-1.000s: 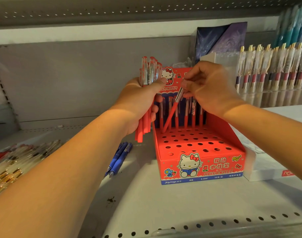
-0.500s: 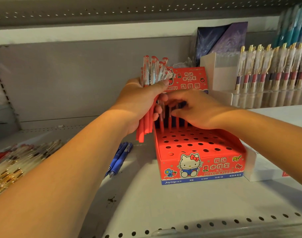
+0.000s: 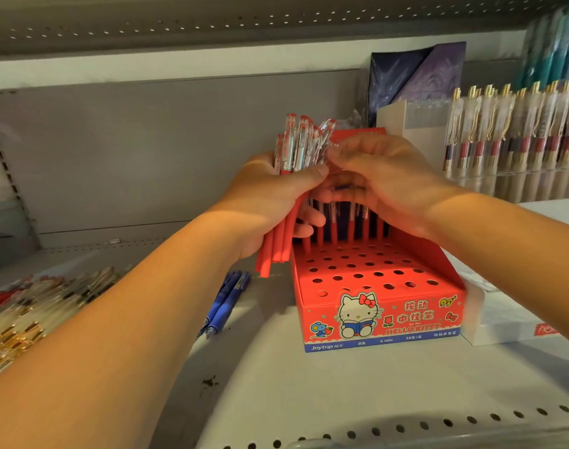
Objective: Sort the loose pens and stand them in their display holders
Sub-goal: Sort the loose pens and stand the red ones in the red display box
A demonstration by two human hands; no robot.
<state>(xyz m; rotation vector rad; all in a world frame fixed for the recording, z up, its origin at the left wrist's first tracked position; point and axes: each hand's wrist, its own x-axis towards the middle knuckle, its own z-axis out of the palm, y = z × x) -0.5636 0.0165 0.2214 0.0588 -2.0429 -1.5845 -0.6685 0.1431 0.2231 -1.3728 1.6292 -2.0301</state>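
Clutching red pens [image 3: 294,147], left hand [image 3: 270,196]; right hand [image 3: 390,179] blurred, grip unclear, hiding holder [image 3: 383,319] back row.

Red display box [image 3: 357,280], front face: big Chinese chars "按动中性笔", w/ "HELLO KITTY" just below. Blue strip [image 3: 348,344] along bottom edge: "Joytop" at left, then small print, approx. "0.5…" & "36…", rest too blurry to read. White box [image 3: 503,322] beside it: red logo at corner, cut off, illegible.

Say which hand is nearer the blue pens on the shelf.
Left. The left hand is above the blue pens; the right hand is farther right, over the red holder.
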